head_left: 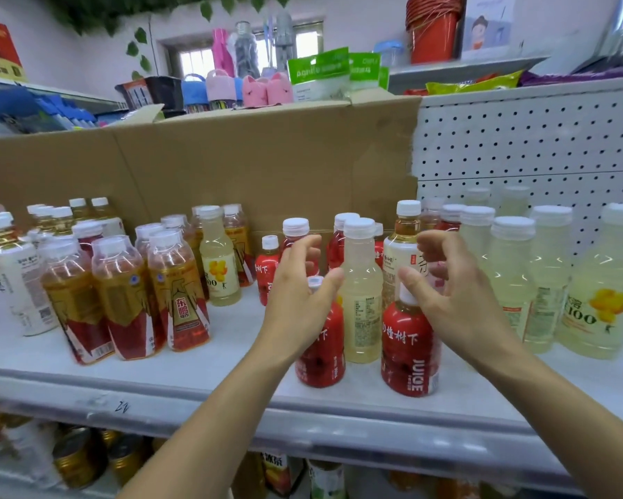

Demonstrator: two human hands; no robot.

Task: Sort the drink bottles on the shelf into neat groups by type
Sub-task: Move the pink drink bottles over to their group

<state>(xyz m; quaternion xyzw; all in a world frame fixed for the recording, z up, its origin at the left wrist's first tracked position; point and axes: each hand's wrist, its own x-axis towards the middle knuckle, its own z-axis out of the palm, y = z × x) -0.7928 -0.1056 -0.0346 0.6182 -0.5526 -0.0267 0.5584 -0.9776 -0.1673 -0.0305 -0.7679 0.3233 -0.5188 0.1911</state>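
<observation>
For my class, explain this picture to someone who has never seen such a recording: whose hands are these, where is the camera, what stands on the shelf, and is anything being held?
There is no machine here. A person wears one wide-angle camera on the head, so you look forward and down along both bare arms. The left hand and right hand are open, with curled fingers, on either side of a pale yellow bottle in the middle of the white shelf. Neither hand is gripping anything. Two red juice bottles stand in front beside it. To the left is a group of amber bottles with red and gold labels, and to the right a group of pale yellow bottles. A cardboard sheet stands behind them. The middle bottles are still mixed by type.
</observation>
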